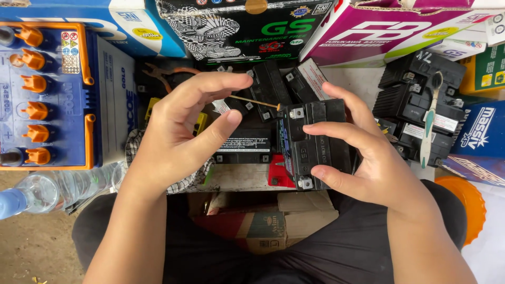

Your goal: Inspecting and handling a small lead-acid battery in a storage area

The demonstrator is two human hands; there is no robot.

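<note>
Over lap, above cluttered table [236,179]: your right hand [368,158] grips small black battery [315,142] by its side, fingers wrapped, battery tipped on edge, terminals facing left. Your left hand [184,131] open, empty, fingers curled loosely just beside battery, not touching. Thin wooden stick [252,101] lies behind, between hands. More black batteries [421,105] stacked at right, toothbrush [428,121] resting on them. Large blue battery with orange caps [42,94] at left. Judgement: battery picked up, inspection under way; nothing attached to terminals yet.

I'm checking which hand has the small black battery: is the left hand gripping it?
No, the right hand grips the small black battery, while the left hand hovers beside it, fingers apart.
</note>
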